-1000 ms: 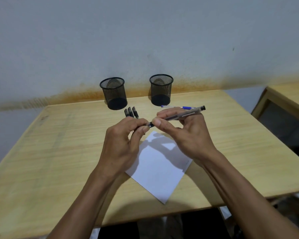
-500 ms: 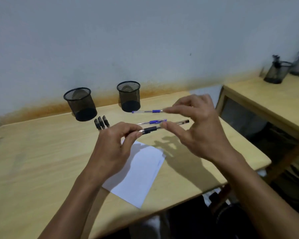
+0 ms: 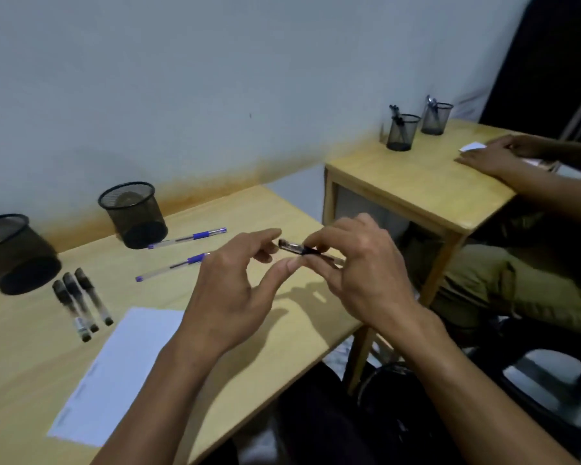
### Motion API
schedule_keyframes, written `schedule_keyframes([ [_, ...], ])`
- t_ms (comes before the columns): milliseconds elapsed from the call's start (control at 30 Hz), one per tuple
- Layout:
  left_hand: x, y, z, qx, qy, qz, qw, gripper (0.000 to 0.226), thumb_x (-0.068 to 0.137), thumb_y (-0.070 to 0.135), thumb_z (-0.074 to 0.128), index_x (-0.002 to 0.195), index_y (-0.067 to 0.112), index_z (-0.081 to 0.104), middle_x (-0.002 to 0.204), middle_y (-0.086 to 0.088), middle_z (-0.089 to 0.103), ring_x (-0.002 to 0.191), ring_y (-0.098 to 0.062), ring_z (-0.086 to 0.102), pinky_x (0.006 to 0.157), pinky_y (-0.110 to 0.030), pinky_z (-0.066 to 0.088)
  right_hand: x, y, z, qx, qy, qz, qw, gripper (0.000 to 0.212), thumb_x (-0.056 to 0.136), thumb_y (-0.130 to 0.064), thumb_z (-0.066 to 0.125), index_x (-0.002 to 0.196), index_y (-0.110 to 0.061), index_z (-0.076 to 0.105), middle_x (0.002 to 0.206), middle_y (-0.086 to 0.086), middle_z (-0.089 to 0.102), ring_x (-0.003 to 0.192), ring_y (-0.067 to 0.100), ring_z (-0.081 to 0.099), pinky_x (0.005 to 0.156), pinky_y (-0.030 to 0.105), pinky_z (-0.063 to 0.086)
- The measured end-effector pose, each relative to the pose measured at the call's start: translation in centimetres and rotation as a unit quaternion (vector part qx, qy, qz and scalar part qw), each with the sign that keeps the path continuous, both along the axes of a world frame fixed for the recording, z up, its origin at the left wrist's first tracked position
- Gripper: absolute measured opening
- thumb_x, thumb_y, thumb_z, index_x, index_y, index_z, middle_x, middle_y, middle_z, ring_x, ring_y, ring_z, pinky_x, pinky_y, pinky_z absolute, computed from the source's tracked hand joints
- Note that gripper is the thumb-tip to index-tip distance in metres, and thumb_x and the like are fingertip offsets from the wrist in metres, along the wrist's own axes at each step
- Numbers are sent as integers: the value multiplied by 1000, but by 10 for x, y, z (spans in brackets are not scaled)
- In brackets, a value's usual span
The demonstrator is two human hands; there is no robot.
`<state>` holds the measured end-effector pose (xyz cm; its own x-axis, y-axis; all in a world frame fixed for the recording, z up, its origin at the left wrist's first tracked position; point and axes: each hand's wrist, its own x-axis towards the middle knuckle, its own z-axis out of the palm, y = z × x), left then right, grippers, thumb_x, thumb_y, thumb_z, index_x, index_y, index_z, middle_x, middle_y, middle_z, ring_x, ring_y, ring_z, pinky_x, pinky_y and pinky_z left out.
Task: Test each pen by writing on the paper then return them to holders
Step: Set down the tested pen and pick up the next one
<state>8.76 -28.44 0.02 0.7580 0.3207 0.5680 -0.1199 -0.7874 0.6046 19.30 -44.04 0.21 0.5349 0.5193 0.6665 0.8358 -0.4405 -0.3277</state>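
Note:
My right hand (image 3: 359, 273) pinches a black pen (image 3: 296, 248) between thumb and fingers, above the right part of the wooden table (image 3: 21, 370). My left hand (image 3: 235, 290) is beside it with thumb and index finger apart. Its index fingertip is right by the pen's left end, and contact is unclear. Two blue pens (image 3: 188, 237) (image 3: 171, 266) lie on the table near the right black mesh holder (image 3: 133, 213). Three black pens (image 3: 81, 300) lie side by side below the left holder (image 3: 10, 253). Both holders look empty. The white paper (image 3: 121, 370) lies under my left forearm.
A second wooden table (image 3: 416, 182) stands to the right with two mesh holders (image 3: 401, 132) (image 3: 435, 117) that have pens in them. Another person's hands (image 3: 493, 156) rest there on paper. A gap separates the two tables. The wall runs behind.
The view has swung to the right. My left hand has let go of the black pen's end and opened. My right hand now pinches the pen alone.

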Motion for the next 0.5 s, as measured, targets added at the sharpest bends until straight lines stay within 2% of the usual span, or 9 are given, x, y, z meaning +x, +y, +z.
schedule_keyframes([
  [100,28,-31,-10,3,41,-13,999,59,89,57,60,137,22,56,127,6,64,116,-6,58,93,-16,41,14,-42,-5,96,114,-58,987,17,85,-34,80,99,-28,77,95,-18,66,98,15,58,80,42,53],
  [167,47,-52,-18,35,86,-10,996,64,92,60,52,145,25,46,144,4,52,132,-13,45,104,-24,33,22,-68,-12,166,154,-105,968,17,82,-36,81,97,-33,75,108,-20,65,109,12,59,91,43,54],
  [267,76,-76,-35,77,170,1,982,70,95,64,39,152,25,31,160,1,31,147,-17,23,118,-37,22,33,-99,-28,234,210,-174,933,16,80,-44,79,94,-41,71,133,-14,63,126,13,57,104,48,50],
  [367,102,-88,-50,105,253,24,962,76,95,67,26,156,21,19,165,-3,14,152,-22,7,122,-51,12,40,-124,-51,262,263,-232,899,14,81,-43,81,85,-44,68,150,-5,55,137,16,51,110,48,47],
  [433,114,-92,-57,111,296,43,948,81,94,69,20,157,17,15,166,-5,8,153,-24,1,122,-55,7,40,-136,-67,249,293,-267,884,17,82,-39,82,82,-44,66,154,-3,51,142,16,47,114,42,40],
  [500,120,-94,-62,119,329,58,935,87,93,72,15,157,14,10,167,-7,3,153,-25,-3,121,-56,3,40,-147,-84,238,324,-289,869,15,83,-36,82,83,-39,67,155,-2,49,143,16,45,110,29,33],
])
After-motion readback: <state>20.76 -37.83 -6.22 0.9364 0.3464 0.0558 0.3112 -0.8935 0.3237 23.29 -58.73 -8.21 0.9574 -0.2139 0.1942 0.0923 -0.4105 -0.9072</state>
